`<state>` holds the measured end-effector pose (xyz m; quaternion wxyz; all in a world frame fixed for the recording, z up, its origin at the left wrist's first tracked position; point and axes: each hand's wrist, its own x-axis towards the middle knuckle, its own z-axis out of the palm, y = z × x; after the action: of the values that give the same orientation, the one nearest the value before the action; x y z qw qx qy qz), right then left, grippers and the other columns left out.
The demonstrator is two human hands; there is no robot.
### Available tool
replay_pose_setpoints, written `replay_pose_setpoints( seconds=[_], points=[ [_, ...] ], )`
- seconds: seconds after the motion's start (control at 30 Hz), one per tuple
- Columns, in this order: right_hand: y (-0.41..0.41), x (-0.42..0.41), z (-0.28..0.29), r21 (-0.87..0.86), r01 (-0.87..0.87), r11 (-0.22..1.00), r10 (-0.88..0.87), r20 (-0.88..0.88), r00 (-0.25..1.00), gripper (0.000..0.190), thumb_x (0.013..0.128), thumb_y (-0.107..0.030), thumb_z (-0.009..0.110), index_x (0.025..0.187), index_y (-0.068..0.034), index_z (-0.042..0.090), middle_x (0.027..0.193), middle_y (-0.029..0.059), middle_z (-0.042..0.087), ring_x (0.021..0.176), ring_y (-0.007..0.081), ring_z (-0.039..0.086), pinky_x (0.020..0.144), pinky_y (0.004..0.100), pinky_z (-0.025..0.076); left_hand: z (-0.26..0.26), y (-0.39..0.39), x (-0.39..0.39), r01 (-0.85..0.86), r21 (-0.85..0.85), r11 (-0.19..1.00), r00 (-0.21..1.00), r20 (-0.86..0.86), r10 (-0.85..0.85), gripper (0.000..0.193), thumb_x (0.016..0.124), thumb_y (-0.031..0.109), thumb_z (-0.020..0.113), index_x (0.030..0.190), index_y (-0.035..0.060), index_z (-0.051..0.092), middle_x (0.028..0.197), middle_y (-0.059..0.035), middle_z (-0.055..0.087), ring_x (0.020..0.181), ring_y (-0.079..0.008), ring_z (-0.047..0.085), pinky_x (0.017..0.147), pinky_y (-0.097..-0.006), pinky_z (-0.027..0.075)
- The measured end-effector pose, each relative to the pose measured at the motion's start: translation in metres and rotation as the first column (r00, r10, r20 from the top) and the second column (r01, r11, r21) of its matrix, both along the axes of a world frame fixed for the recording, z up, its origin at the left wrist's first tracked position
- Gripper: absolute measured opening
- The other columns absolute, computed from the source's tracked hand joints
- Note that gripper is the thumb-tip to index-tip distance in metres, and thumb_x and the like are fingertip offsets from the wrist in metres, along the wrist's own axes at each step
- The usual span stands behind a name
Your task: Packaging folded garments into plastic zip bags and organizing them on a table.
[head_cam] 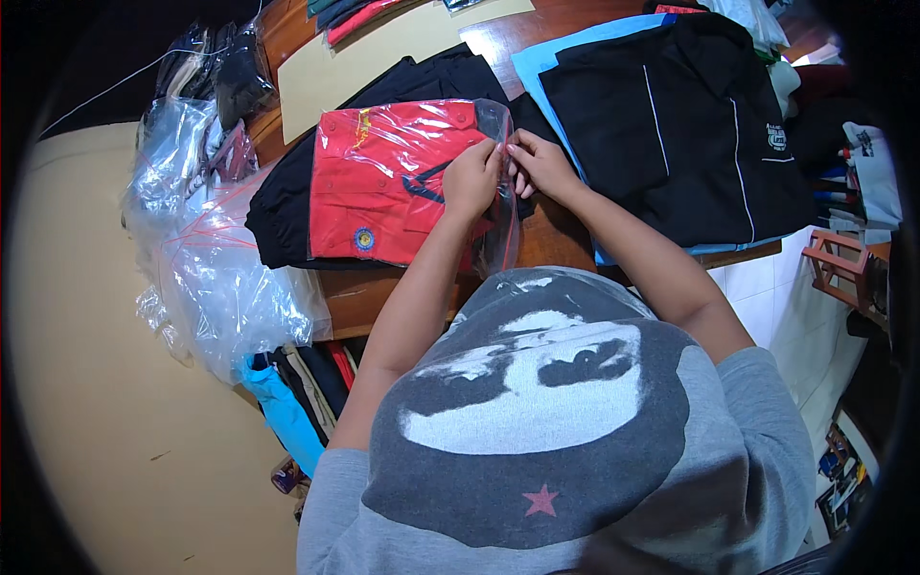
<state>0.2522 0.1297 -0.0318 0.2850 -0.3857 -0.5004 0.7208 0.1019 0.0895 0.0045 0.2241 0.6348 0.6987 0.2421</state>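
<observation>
A folded red shirt [359,172] with a round badge lies inside a clear plastic zip bag [491,115], on top of dark trousers [280,205]. The bag's open-end edge, with a red seal strip, runs down its right side. My left hand [472,176] pinches this edge between thumb and fingers, its forearm crossing over the shirt. Just to the right, my right hand [543,165] grips the same edge with thumb and forefinger, the other fingers curled below. Whether the seal is closed cannot be made out.
Folded black garments with white piping [690,136] lie at right over a light blue one [532,61]. Clear zip bags [237,287] are heaped at the wooden table's [359,295] left edge. Folded clothes [359,18] and tan card [309,86] lie at the back. A wooden stool [837,266] stands right.
</observation>
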Motion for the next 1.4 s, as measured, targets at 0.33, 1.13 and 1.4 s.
replay_pose_setpoints(
  seconds=[0.33, 1.13, 1.4],
  points=[
    [0.0, 0.0, 0.001, 0.002, -0.021, 1.0, 0.021, 0.018, 1.0, 0.018, 0.102, -0.021, 0.043, 0.101, -0.006, 0.051, 0.074, 0.0029, 0.059, 0.049, 0.0091, 0.059, 0.041, 0.0205, 0.048, -0.002, -0.001, -0.001, -0.002, 0.025, 1.0, 1.0, 0.006, 0.002, 0.032, 0.096, 0.032, 0.047, 0.086, 0.004, 0.057, 0.078, -0.0199, 0.059, 0.076, -0.0391, 0.06, 0.064, -0.0451, 0.044],
    [-0.005, -0.002, 0.009, 0.077, 0.001, 0.997, -0.006, 0.062, 0.998, 0.02, 0.101, -0.021, 0.044, 0.091, -0.005, 0.051, 0.069, 0.0053, 0.058, 0.046, 0.0126, 0.06, 0.038, 0.0241, 0.048, 0.001, 0.0, 0.002, -0.01, 0.017, 1.0, 1.0, -0.022, 0.011, 0.026, 0.095, 0.03, 0.047, 0.089, 0.0064, 0.055, 0.079, -0.0202, 0.062, 0.078, -0.0424, 0.06, 0.065, -0.0506, 0.046],
    [-0.002, -0.002, 0.003, 0.077, -0.001, 0.997, -0.003, 0.053, 0.999, 0.02, 0.101, -0.022, 0.044, 0.092, -0.005, 0.052, 0.069, 0.005, 0.059, 0.046, 0.0123, 0.06, 0.037, 0.0238, 0.048, 0.0, 0.0, 0.002, -0.019, 0.021, 1.0, 1.0, -0.019, 0.02, 0.025, 0.096, 0.029, 0.046, 0.09, 0.0062, 0.055, 0.079, -0.021, 0.061, 0.079, -0.0427, 0.06, 0.065, -0.0503, 0.045]
  ],
)
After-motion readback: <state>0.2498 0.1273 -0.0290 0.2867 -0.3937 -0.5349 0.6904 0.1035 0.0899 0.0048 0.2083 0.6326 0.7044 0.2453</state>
